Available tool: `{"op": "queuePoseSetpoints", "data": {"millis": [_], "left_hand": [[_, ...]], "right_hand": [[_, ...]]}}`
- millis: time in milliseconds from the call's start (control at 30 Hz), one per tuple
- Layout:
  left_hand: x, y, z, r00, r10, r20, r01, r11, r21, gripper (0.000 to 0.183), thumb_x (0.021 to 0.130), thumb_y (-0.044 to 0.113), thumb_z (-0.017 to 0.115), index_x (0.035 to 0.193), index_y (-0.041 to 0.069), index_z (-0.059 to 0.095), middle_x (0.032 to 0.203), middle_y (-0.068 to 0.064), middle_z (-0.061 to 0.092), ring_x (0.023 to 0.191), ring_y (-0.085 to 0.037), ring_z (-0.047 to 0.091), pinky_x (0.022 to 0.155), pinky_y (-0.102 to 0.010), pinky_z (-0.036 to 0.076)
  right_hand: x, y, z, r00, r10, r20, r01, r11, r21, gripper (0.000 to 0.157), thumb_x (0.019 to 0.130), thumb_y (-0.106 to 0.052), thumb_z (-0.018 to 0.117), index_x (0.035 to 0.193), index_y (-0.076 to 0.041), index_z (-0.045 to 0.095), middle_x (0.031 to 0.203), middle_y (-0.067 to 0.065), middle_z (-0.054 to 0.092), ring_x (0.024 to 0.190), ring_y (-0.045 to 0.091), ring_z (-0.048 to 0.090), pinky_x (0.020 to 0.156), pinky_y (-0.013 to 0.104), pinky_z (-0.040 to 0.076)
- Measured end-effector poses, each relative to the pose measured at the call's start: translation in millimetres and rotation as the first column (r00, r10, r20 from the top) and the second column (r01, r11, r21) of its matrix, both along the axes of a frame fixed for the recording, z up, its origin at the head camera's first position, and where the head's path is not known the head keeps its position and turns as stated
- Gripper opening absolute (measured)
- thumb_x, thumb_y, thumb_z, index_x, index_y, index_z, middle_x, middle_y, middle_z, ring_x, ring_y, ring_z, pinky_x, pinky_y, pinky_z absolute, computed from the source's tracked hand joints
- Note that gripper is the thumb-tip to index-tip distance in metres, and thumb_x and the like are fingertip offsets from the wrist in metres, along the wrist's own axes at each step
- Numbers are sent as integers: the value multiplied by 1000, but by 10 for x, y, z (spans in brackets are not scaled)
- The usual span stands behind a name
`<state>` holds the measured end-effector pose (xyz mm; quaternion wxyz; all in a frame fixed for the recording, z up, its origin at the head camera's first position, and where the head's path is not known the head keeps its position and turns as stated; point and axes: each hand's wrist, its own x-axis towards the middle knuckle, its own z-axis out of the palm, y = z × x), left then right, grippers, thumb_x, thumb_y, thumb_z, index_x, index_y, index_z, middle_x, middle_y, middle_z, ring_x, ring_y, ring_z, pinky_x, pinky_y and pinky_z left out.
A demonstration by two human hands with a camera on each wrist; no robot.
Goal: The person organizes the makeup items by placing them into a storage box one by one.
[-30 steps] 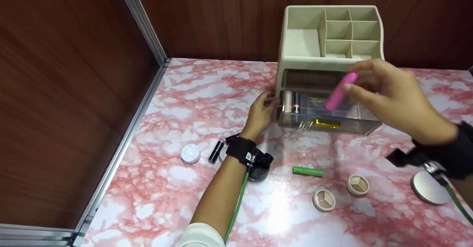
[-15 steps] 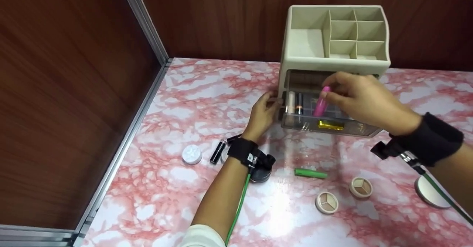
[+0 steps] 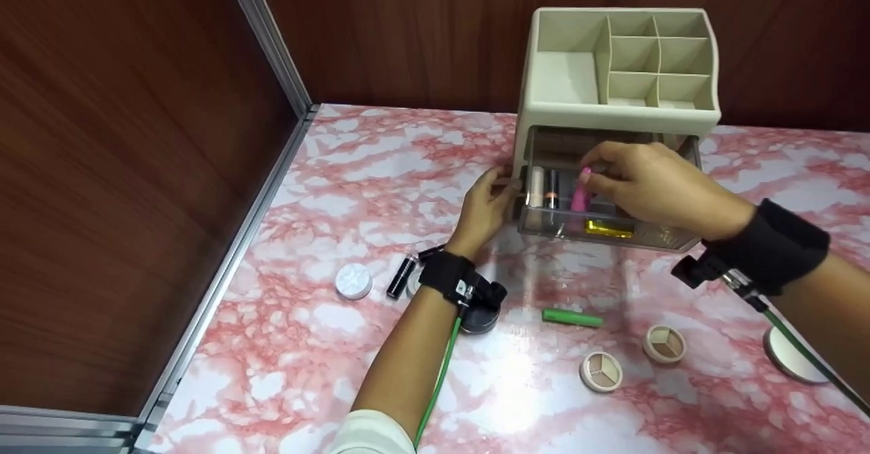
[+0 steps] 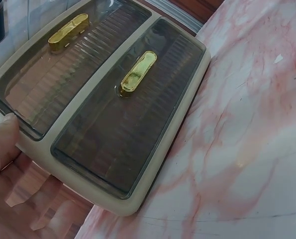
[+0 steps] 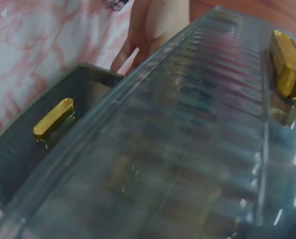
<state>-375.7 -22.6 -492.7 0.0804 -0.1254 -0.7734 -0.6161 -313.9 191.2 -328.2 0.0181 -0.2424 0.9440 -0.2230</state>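
The right hand [image 3: 656, 185] pinches a pink tube [image 3: 580, 200] inside the open drawer [image 3: 669, 238], right of the frame's centre.
The tube leans beside a dark tube [image 3: 552, 190] and a beige tube [image 3: 536, 187]. The left hand [image 3: 484, 211], its fingers loose, touches the side of the cream organizer [image 3: 564, 77], in the upper right.

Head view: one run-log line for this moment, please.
right hand: pinches slim pink tube, inside smoky transparent drawer | left hand: touches cream plastic organizer
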Motion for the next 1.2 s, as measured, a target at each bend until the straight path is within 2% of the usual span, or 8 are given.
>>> {"op": "queuePoseSetpoints", "data": {"millis": [67,167,300,433,533,667,900,1200], "left_hand": [[-4,-2,3,1000,-3,5,3,1000,-2,27,98,20,60,121,6,61,108,-3,65,96,-11,62,85,-22,48],[-4,-2,-3,1000,-2,8,2,1000,1,26,98,21,61,120,6,61,106,-2,66,94,-11,62,84,-22,48],[3,3,-18,1000,-1,8,1,1000,9,25,98,19,61,119,5,62,104,-2,67,93,-11,62,84,-22,48],[16,18,-20,1000,-18,19,18,1000,9,25,98,18,60,120,4,61,106,-6,66,94,-13,63,85,-21,48],[12,22,-11,1000,-18,26,17,1000,14,24,98,17,60,119,5,61,106,-7,66,95,-13,63,85,-21,49],[0,12,5,1000,-15,26,14,999,28,24,98,17,60,119,5,61,107,-6,65,95,-13,62,85,-22,49],[2,-4,-3,1000,-15,13,14,1000,26,27,98,20,61,121,5,61,109,-3,64,95,-10,62,84,-22,48],[-1,6,-3,1000,-18,11,17,999,46,26,97,19,62,119,5,62,110,-5,63,94,-12,63,83,-23,50]], "right_hand": [[-20,4,-15,1000,3,11,-3,1000,14,32,98,-38,58,116,-13,65,92,-2,73,78,21,67,73,43,50],[-37,10,-31,999,19,43,-20,999,29,39,98,-36,59,126,-9,63,106,10,71,97,27,65,86,51,48],[-47,11,-47,994,57,91,-61,997,43,45,100,-31,55,137,-5,55,118,19,64,94,29,62,87,52,46],[-39,27,-66,988,77,130,-84,996,44,48,101,-30,54,141,-3,50,123,23,60,94,29,61,88,53,45],[-47,28,-70,983,98,157,-105,994,33,50,101,-28,53,142,0,47,130,26,55,110,34,58,96,56,41],[-69,23,-62,973,121,196,-128,991,23,53,102,-27,52,145,3,40,138,28,47,127,41,45,105,57,32],[-91,20,-78,967,162,195,-166,986,1,50,102,-21,52,145,3,40,138,27,47,127,39,45,105,55,32],[-86,21,-76,964,160,213,-163,987,-6,52,102,-19,51,146,5,37,140,28,44,129,40,42,107,55,30]]}}
